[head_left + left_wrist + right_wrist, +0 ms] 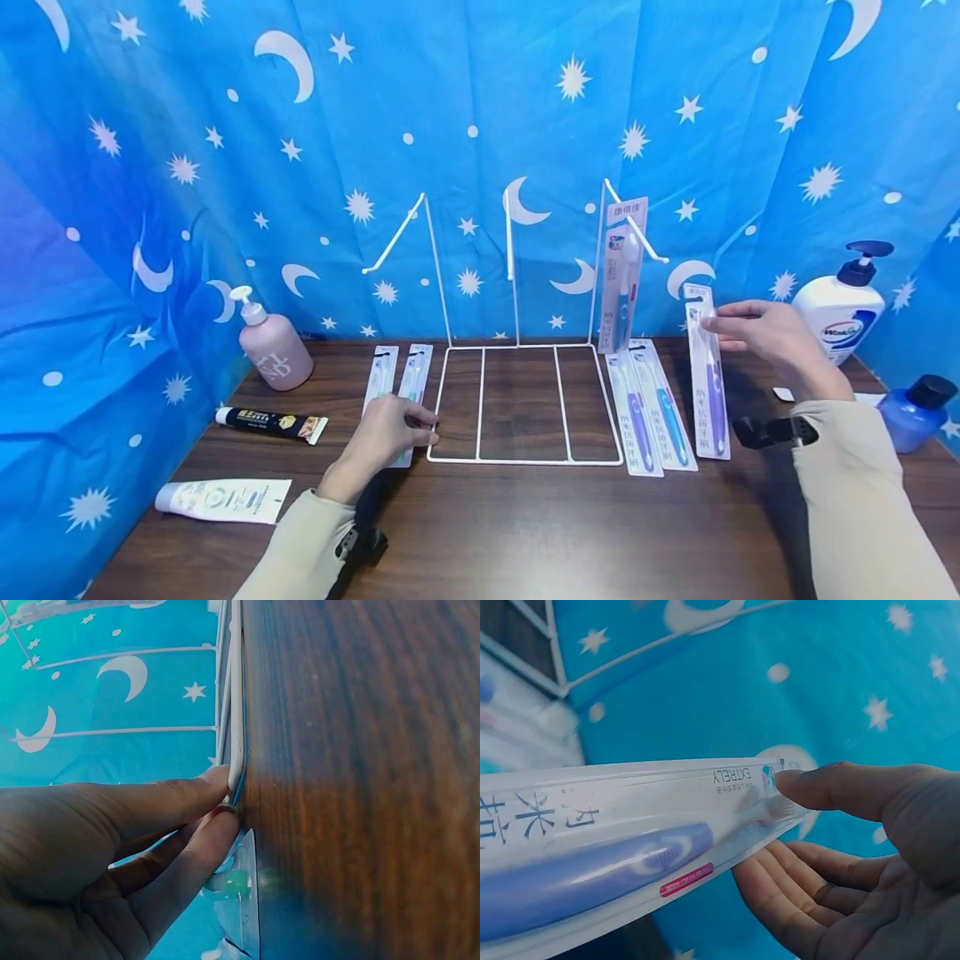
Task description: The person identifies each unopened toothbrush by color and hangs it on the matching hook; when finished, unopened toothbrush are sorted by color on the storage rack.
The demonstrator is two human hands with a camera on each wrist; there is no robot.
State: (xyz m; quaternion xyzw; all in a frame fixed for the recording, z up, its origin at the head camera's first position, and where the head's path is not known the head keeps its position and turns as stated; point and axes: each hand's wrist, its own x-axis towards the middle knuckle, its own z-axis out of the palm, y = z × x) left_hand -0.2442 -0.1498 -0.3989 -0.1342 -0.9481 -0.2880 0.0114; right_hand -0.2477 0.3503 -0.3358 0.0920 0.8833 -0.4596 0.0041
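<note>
My right hand (776,337) pinches the upper end of a packaged purple toothbrush (708,387), thumb on the card's front and fingers behind, with the card tilted up. My left hand (382,437) pinches the left base wire of a white wire display rack (525,461) between thumb and finger, plainly visible in the left wrist view. One packaged toothbrush (622,283) hangs from the rack's right prong. A purple packaged toothbrush (637,421) and a blue one (666,408) lie right of the base. Two more packs, a left one (382,371) and a right one (415,379), lie partly hidden by my left hand.
A pink pump bottle (276,354), a black toothpaste tube (273,423) and a white tube (225,500) are at left. At right are a white pump bottle (838,312) and a blue bottle (911,417). A blue curtain (465,83) hangs behind the wooden table (525,542).
</note>
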